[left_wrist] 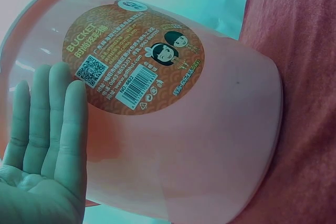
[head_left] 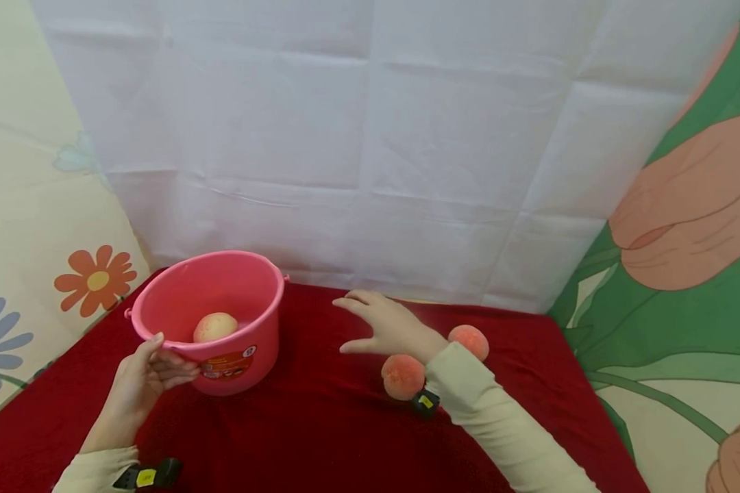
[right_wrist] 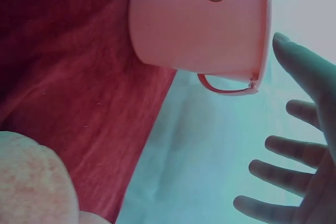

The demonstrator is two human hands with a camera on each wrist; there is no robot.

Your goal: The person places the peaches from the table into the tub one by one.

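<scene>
A pink bucket [head_left: 247, 352] stands at the left on the red cloth, an orange label on its side. Inside it lies one pale peach [head_left: 216, 326]. My left hand [head_left: 144, 376] holds the bucket's near-left rim, thumb at the rim and fingers along the outer wall. In the left wrist view those straight fingers [left_wrist: 39, 124] lie beside the label; the thumb is hidden. My right hand [head_left: 391, 325] is held with its fingers spread and nothing in it, right of the bucket. Near its wrist are two pinkish peaches, a nearer peach [head_left: 402, 376] and a farther peach [head_left: 471, 341], partly behind the sleeve.
Red cloth [head_left: 321, 438] covers the table. A white sheet [head_left: 358, 137] hangs behind it, with flower-patterned walls [head_left: 25, 226] on both sides. A handle [right_wrist: 226, 88] hangs by the bucket's side in the right wrist view. Each wrist wears a dark strap.
</scene>
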